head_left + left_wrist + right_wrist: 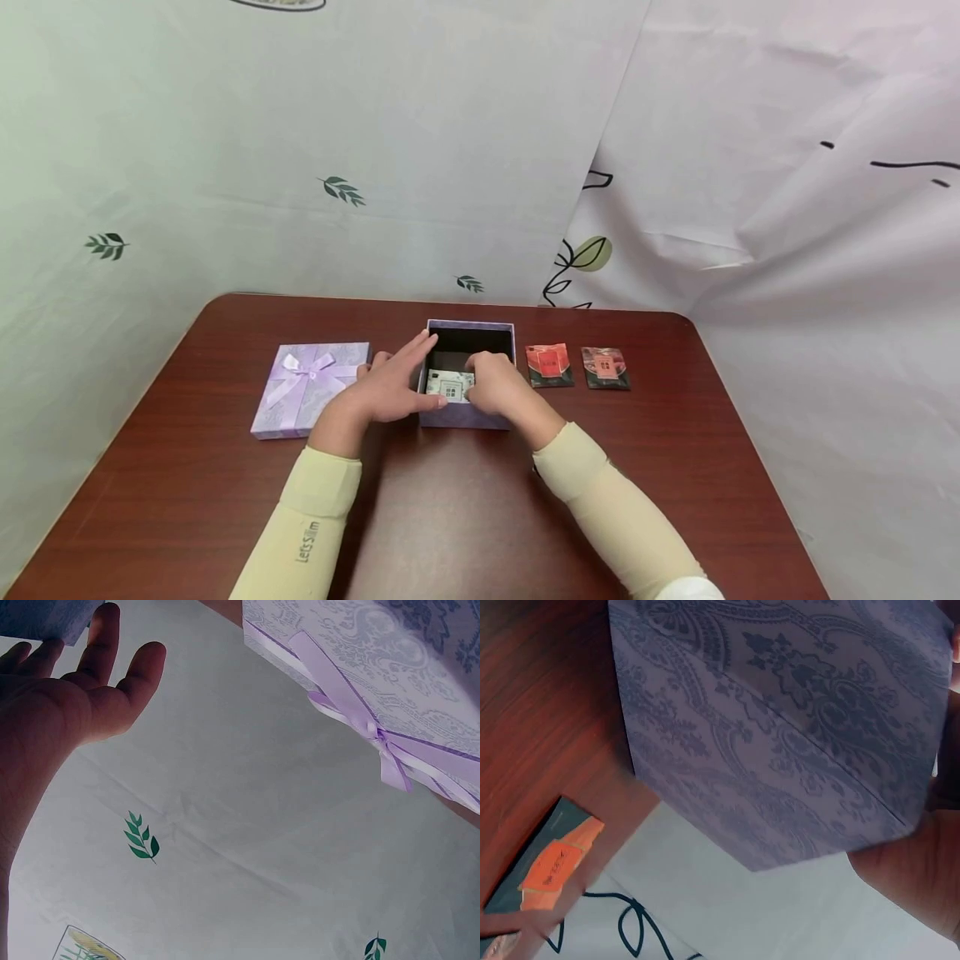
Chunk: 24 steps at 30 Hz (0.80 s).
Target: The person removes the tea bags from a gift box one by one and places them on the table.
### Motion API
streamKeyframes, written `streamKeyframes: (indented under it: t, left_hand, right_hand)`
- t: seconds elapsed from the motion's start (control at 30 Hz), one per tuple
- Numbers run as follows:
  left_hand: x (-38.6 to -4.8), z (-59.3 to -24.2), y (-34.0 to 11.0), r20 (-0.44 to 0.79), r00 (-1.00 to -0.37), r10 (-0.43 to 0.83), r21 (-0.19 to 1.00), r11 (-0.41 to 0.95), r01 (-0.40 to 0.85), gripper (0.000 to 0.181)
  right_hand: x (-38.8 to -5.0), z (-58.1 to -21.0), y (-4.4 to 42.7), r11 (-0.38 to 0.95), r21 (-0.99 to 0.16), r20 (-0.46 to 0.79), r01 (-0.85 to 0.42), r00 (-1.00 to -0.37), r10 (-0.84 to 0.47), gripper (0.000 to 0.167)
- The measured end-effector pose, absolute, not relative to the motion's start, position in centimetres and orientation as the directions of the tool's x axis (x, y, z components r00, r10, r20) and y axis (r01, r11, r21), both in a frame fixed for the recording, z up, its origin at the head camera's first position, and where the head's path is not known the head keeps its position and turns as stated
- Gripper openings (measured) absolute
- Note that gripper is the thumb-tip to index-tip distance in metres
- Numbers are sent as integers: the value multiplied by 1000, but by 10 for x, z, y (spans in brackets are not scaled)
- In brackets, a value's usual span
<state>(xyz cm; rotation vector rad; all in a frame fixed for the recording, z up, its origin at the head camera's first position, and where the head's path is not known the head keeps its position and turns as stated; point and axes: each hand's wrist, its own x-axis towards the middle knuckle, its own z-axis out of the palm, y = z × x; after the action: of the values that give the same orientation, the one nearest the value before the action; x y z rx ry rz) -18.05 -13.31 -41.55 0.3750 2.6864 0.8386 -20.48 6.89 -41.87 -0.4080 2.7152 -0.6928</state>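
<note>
A purple patterned box stands without its lid at the middle of the table, its dark inside showing. A white printed sachet is at the front of the box's inside. My right hand reaches over the box's right side and pinches the sachet's right edge; its fingertips are partly hidden. At the left wall, my left hand touches the box, its fingers extended and its thumb near the sachet's lower edge. In the left wrist view, the left hand's fingers look loosely spread beside the box.
The lilac lid with a ribbon bow lies left of the box. A red sachet and a darker red-brown sachet lie on the brown table to its right. A pale wall cloth hangs behind.
</note>
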Motion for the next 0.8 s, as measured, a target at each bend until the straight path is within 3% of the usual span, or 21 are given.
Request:
streamKeyframes:
  t: [0.33,0.8]
  left_hand:
    - [-180,-416,-133,-199,-921,333,578,800,164,99]
    - [-179,-415,-133,-196,-920,340,595,787,164,99]
  right_hand:
    - [-214,-423,60,854,-490,-339,-173,-865,-369,37]
    - [-213,-427,59,843,-511,-304,-168,-882,-360,43]
